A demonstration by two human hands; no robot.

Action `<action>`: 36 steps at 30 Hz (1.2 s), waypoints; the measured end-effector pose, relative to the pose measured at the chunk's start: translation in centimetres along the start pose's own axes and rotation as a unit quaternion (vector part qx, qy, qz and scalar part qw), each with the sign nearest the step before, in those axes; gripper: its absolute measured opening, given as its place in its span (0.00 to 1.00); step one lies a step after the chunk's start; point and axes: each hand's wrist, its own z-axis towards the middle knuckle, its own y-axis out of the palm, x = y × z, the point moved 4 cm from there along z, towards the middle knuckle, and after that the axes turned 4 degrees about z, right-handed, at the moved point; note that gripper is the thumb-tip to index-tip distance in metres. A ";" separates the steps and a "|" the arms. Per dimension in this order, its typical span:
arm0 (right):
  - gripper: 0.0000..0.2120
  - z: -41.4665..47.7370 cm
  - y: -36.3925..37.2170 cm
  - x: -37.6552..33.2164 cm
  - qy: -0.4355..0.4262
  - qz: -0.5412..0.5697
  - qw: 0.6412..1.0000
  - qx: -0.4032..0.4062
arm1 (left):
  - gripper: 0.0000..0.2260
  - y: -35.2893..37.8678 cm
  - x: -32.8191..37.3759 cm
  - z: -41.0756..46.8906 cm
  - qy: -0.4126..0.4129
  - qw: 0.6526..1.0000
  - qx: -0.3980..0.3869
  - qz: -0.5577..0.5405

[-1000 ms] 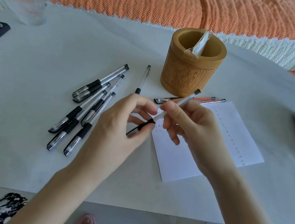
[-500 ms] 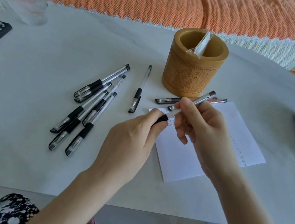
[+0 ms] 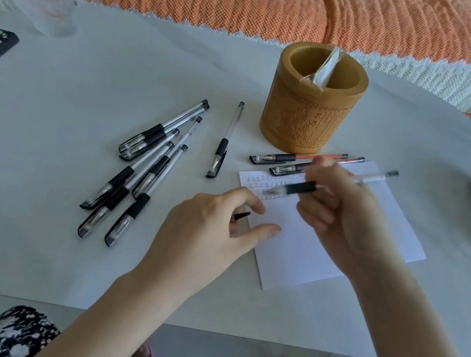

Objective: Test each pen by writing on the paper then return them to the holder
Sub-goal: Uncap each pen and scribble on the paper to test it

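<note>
Cap (image 3: 240, 216) half-hidden in left hand (image 3: 205, 234)

Right hand (image 3: 341, 214) gripping; left hand (image 3: 214, 233) half-curled.

I count 6 clear black-grip pens (image 3: 141, 171) bunched, 1 alone (image 3: 223, 143), 2 red-ink pens (image 3: 297, 159), 1 carved bamboo holder (image 3: 306, 118), 1 white paper sheet (image 3: 303, 248).

Carved tan bamboo cylinder pen holder (image 3: 306, 118) — two Chinese characters on its front, "孔子". White paper sheet (image 3: 325, 239) — rows of small handwritten marks, too small to read.
</note>
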 end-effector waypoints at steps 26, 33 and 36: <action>0.19 0.7 0.4 1.8 -0.207 -0.383 0.883 0.174 | 0.26 2.0 0.2 -0.9 0.007 0.983 -0.119 0.137; 0.19 0.8 0.2 1.9 -0.209 -0.384 0.883 0.172 | 0.26 2.0 0.2 -0.8 0.003 0.983 -0.122 0.135; 0.19 0.8 0.2 1.9 -0.211 -0.385 0.882 0.169 | 0.26 2.0 0.2 -0.8 0.003 0.984 -0.121 0.132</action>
